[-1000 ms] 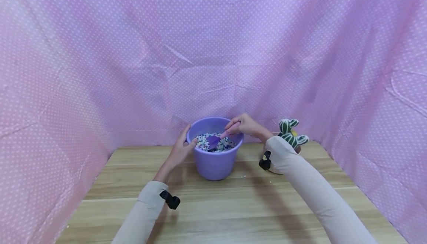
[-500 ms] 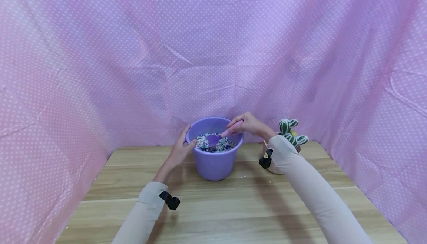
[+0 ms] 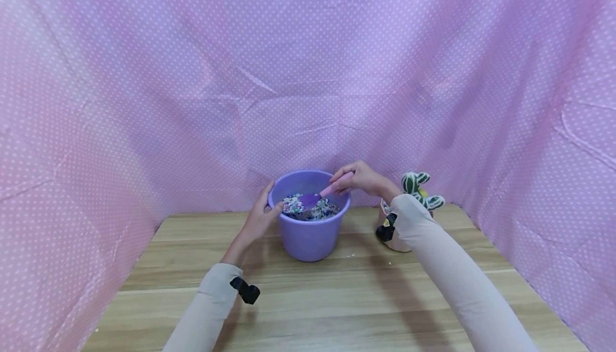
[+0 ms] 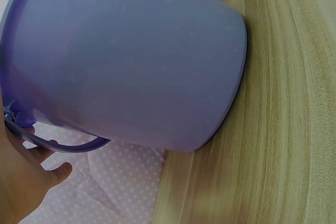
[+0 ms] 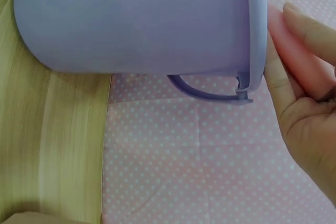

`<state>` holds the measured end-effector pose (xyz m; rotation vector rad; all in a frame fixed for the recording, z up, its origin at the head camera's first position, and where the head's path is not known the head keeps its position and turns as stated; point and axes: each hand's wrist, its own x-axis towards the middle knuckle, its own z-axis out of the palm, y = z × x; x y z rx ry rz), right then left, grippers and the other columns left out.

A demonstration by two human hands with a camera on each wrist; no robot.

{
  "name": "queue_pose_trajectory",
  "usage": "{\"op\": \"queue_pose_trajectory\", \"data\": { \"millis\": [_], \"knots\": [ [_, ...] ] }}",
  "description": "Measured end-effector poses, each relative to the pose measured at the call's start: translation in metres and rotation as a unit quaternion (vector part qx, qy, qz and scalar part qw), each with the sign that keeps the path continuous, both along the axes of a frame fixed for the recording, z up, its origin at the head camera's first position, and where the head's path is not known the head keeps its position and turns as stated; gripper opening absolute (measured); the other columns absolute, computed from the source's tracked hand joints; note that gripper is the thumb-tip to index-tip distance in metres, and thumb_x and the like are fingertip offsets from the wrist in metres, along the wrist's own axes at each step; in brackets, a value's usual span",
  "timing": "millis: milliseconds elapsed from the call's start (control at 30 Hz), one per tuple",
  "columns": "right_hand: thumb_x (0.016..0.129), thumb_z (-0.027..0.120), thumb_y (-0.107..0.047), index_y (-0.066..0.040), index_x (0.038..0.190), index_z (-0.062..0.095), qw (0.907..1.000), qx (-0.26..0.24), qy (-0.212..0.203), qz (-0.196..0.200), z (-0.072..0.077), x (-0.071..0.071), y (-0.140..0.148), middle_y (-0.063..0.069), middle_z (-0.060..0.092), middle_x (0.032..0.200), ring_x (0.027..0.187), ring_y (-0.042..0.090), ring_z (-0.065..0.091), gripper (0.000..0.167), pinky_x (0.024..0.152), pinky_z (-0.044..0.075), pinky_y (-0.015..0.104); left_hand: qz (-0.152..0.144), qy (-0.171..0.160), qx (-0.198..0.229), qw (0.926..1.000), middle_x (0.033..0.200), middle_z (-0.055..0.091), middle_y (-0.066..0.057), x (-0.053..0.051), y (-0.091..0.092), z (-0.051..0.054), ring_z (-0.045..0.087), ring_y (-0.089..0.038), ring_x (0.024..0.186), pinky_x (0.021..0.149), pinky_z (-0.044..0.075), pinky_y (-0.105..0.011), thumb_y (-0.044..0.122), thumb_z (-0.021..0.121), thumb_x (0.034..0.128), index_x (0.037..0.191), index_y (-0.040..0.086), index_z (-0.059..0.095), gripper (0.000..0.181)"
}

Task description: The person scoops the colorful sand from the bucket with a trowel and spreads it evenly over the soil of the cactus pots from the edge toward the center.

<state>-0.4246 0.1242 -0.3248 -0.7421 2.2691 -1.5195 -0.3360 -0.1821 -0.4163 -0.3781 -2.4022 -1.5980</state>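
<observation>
Gripping a spoon (image 3: 310,200) with curled fingers (image 3: 343,171), the right hand (image 3: 363,177) holds it at the beads (image 3: 325,211) inside the purple bucket (image 3: 309,240) on the worktop (image 3: 308,309); the left hand (image 3: 257,221) clasps the rim (image 3: 310,222).

A small booth-like space, with pink polka-dotted cloth (image 3: 308,74) around three sides of a wood-grain table (image 3: 308,309).
</observation>
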Motion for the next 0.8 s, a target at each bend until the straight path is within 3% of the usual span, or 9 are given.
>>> {"op": "queue_pose_trajectory", "data": {
  "millis": [333,400,533,633,767,800],
  "knots": [
    [0.091,0.074,-0.007,0.004,0.106,0.07,0.9991,-0.025,0.033,-0.012,0.0,0.004,0.01,0.016,0.078,0.092,0.094,0.046,0.073,0.019,0.084,0.063,0.052,-0.007,-0.014,0.004,0.9999,0.17,0.021,-0.015,-0.001,-0.001,-0.001,0.037,-0.042,0.148,0.123,0.028,-0.061,0.03,0.058,0.1023,0.165,0.014,0.015,0.077],
    [0.092,0.073,-0.007,0.004,0.105,0.07,0.9987,-0.034,0.035,-0.012,-0.002,0.005,0.012,0.017,0.078,0.093,0.093,0.043,0.074,0.018,0.082,0.064,0.047,-0.012,-0.022,0.006,0.9997,0.169,0.021,-0.017,0.002,-0.001,0.003,0.037,-0.043,0.148,0.123,0.028,-0.06,0.028,0.058,0.1025,0.164,0.011,0.015,0.077],
    [0.092,0.072,-0.004,0.007,0.106,0.068,0.9981,-0.05,0.035,-0.011,-0.005,0.007,0.014,0.017,0.077,0.092,0.085,0.033,0.076,0.019,0.077,0.065,0.037,-0.018,-0.031,0.002,0.9994,0.168,0.021,-0.022,0.018,0.004,0.023,0.036,-0.045,0.147,0.123,0.03,-0.058,0.022,0.057,0.1023,0.163,0.004,0.015,0.076],
    [0.092,0.072,-0.004,0.009,0.105,0.067,0.9977,-0.056,0.037,-0.009,-0.008,0.009,0.016,0.02,0.077,0.095,0.08,0.025,0.076,0.019,0.077,0.065,0.037,-0.013,-0.02,0.002,0.9997,0.168,0.023,-0.02,0.016,0.004,0.019,0.037,-0.044,0.148,0.123,0.03,-0.058,0.024,0.058,0.1014,0.164,0.007,0.016,0.077],
    [0.094,0.07,-0.004,0.007,0.105,0.066,0.9966,-0.074,0.035,0.004,-0.009,0.014,0.018,0.021,0.077,0.102,0.08,0.02,0.076,0.016,0.081,0.064,0.044,-0.011,-0.005,0.011,0.9999,0.169,0.021,-0.015,0.001,0.0,0.0,0.036,-0.041,0.149,0.123,0.031,-0.058,0.03,0.058,0.1009,0.164,0.013,0.017,0.078],
    [0.094,0.069,-0.004,0.006,0.105,0.066,0.9962,-0.08,0.035,0.004,-0.009,0.015,0.019,0.02,0.077,0.102,0.081,0.022,0.077,0.015,0.082,0.064,0.045,-0.012,-0.006,0.011,0.9999,0.169,0.021,-0.015,0.001,0.0,0.0,0.036,-0.041,0.149,0.122,0.031,-0.058,0.031,0.058,0.1011,0.164,0.013,0.017,0.077]
  ]
}}
